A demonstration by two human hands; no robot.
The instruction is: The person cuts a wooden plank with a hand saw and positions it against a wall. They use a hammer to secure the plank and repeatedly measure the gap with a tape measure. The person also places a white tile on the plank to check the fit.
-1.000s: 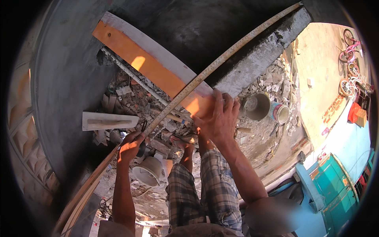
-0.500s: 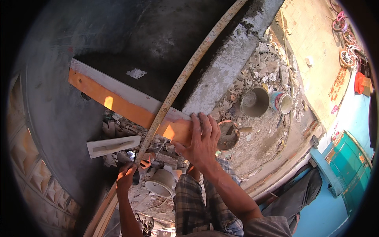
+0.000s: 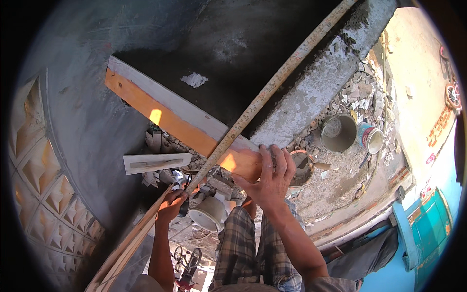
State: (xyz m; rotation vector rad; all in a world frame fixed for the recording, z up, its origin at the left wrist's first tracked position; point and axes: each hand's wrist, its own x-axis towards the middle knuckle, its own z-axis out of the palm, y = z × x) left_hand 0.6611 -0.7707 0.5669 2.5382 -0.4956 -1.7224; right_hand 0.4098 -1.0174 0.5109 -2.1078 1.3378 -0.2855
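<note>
My left hand is closed round the near end of a long, narrow, mortar-speckled straightedge strip. The strip slants up to the right, crossing over a board with an orange face and a whitish upper edge. At the board's right end, my right hand grips it, fingers over the top edge and thumb against the face. Dark, smooth mortar lies beyond the board, with a pale scrap on it. A plastering float with a handle rests below the board, near my left hand.
Right of the rough grey ledge lies rubble with a mortar bucket, a paint can and a round pan holding a trowel. Another bucket stands by my knees. Long timber strips lean at lower left.
The whole view has shifted, so the board, strip and buckets sit farther right. Both hands keep their grips, and the strip crosses the board at about the same place.
</note>
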